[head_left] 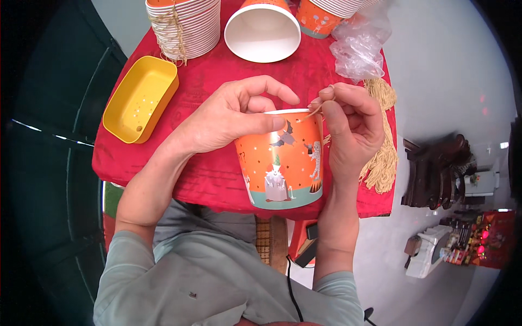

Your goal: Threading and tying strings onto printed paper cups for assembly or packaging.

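An orange paper bucket [283,163] with a teal base and printed Halloween figures stands upright before me at the table's near edge. My left hand [234,111] grips its rim, the thumb on the outer wall and the fingers curled over the top. At the rim's right side, my right hand [350,122] pinches a thin tan cord [315,111] between thumb and fingertips. The cord meets the bucket just below the rim; whether it passes through a hole is too small to tell. The bucket's inside is hidden from view.
The table has a red cloth [201,81]. A yellow tub [120,117] with small bits lies left. Nested buckets [187,32] with cords stand at the back, beside a tipped bucket [263,33]. Clear plastic [359,51] and a tan cord bundle [385,146] lie right.
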### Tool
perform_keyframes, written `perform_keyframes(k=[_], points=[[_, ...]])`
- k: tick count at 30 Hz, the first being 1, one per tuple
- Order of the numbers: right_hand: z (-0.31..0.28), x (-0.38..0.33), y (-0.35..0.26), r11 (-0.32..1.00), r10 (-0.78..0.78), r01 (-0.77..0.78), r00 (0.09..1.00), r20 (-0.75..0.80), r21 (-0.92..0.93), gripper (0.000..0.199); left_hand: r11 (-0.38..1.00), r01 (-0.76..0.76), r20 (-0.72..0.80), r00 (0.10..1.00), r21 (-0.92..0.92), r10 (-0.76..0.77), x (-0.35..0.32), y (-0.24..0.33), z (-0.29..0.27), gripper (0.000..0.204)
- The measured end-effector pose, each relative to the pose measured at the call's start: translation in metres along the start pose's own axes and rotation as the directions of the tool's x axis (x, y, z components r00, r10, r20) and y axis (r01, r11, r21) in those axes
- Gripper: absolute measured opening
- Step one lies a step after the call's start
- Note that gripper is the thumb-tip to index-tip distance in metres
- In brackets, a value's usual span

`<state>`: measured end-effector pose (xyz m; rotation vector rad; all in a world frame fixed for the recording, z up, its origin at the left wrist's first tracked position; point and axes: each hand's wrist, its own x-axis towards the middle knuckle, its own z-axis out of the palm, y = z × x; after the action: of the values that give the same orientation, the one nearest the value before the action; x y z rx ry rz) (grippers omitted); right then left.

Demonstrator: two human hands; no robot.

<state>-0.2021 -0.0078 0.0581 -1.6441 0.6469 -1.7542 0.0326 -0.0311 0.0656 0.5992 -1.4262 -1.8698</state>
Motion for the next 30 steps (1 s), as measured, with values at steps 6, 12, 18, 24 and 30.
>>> perform_keyframes(k=[6,12,18,24,30], points=[[0.0018,0.0009,0.0005,1.000,-0.014,0.015,1.000,0.003,-0.018,0.027,1.000,0.005,0.009,1.000,0.020,-0.005,-0.0002,0.0009,0.0006,0.039],[0.0026,-0.0002,0.0016,0.999,-0.031,0.031,0.999,0.011,-0.015,0.028,1.000,-0.002,0.016,1.000,0.013,0.002,0.0000,-0.0008,0.0017,0.038],[0.0041,0.0000,0.0027,0.999,-0.046,0.046,0.999,0.009,-0.015,0.028,1.000,-0.002,0.030,1.000,0.019,0.001,0.0003,-0.0031,0.0011,0.036],[0.0028,0.0000,0.0021,0.999,-0.040,0.040,0.999,0.002,-0.035,0.027,1.000,0.001,0.037,0.999,0.004,-0.001,0.0003,-0.0037,0.0002,0.036],[0.0018,-0.0005,0.0032,0.998,-0.026,0.027,1.000,0.016,-0.053,0.025,1.000,-0.008,0.040,0.999,-0.001,0.008,0.0000,-0.0042,-0.0001,0.037]])
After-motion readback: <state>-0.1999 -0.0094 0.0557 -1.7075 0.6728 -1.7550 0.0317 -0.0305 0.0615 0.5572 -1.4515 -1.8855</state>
